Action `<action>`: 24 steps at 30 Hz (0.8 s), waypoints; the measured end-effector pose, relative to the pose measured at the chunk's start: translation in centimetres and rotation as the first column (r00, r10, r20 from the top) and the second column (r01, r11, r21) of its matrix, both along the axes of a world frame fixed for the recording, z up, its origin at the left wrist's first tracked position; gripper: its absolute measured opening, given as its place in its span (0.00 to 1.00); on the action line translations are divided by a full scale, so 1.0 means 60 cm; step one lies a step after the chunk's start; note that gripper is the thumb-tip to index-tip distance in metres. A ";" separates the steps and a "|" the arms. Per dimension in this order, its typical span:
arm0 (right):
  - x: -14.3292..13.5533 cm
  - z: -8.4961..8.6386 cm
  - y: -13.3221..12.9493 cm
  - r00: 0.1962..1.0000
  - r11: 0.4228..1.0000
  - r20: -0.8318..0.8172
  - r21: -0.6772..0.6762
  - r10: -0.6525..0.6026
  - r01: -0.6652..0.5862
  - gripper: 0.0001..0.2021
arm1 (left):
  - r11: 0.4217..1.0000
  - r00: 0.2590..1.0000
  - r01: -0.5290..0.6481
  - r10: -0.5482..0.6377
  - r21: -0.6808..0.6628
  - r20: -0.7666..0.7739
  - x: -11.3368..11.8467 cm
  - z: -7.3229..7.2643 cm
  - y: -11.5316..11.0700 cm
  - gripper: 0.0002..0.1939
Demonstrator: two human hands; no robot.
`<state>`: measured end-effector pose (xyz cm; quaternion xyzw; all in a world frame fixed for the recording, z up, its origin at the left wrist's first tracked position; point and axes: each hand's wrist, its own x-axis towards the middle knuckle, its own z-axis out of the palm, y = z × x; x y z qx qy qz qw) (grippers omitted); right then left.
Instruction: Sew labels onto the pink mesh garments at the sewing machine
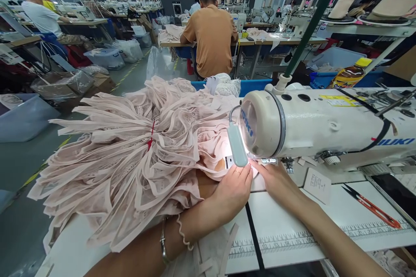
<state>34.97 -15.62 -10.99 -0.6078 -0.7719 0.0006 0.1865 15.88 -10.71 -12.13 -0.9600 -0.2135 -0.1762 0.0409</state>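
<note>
A big heap of pale pink lace fabric pieces (130, 151), tied with a red thread, lies on the white sewing table (292, 229). My left hand (232, 190) rests flat on pink fabric right in front of the needle area. My right hand (276, 179) lies beside it, fingers pressing the fabric under the head of the white sewing machine (318, 121). A small lamp (237, 145) on the machine lights both hands brightly. The needle itself is hidden behind the lamp and the machine head.
Red thread snips (372, 207) and a small paper label (316, 185) lie on the table to the right. A yellow-capped bottle (351, 73) stands behind the machine. A person in a brown shirt (212, 34) sits ahead; other workers and plastic bins (22, 117) stand left.
</note>
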 end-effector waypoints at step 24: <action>0.006 -0.010 -0.012 0.999 0.999 0.048 -0.041 0.002 0.000 0.32 | 0.981 0.983 0.063 -0.029 -0.183 0.179 -0.032 0.018 0.063 0.10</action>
